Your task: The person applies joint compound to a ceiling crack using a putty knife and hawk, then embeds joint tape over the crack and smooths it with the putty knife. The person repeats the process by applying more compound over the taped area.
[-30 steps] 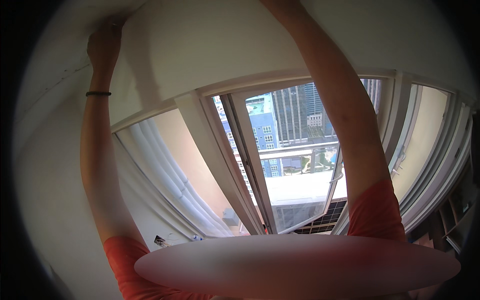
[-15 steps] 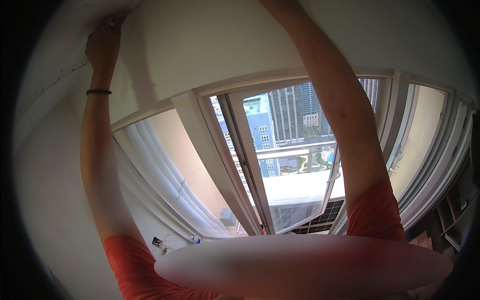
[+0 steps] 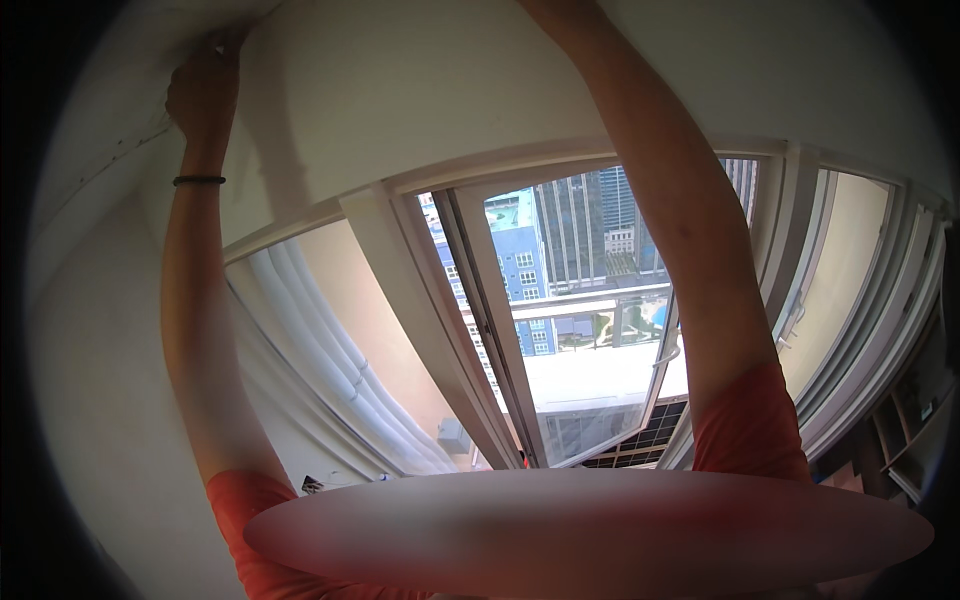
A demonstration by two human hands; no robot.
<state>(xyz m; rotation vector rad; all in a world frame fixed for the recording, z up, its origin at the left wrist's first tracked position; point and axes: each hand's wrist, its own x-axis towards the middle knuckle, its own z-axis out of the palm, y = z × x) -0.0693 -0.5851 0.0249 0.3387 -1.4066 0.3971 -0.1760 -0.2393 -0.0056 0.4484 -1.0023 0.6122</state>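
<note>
My left hand (image 3: 204,92) is raised to the upper left, against the pale wall or ceiling surface (image 3: 400,90). Its fingers are curled together, and whatever they grip is too dark and small to make out. A dark band (image 3: 199,181) circles that wrist. A thin, rough line with dark specks (image 3: 118,150) runs along the surface beside the hand. My right forearm (image 3: 690,230) stretches up across the window, and the hand itself lies beyond the top edge, out of sight. Both arms have red sleeves.
A window (image 3: 590,410) stands with its glazed panel swung outward, high-rise buildings (image 3: 575,235) beyond. White curtains (image 3: 310,330) hang at left. More pale frames (image 3: 870,320) and dark shelves (image 3: 900,425) are at right. A blurred patch hides the lower middle.
My left hand has shifted very slightly to the left, its fingers still curled. My right arm stays practically where it was.
</note>
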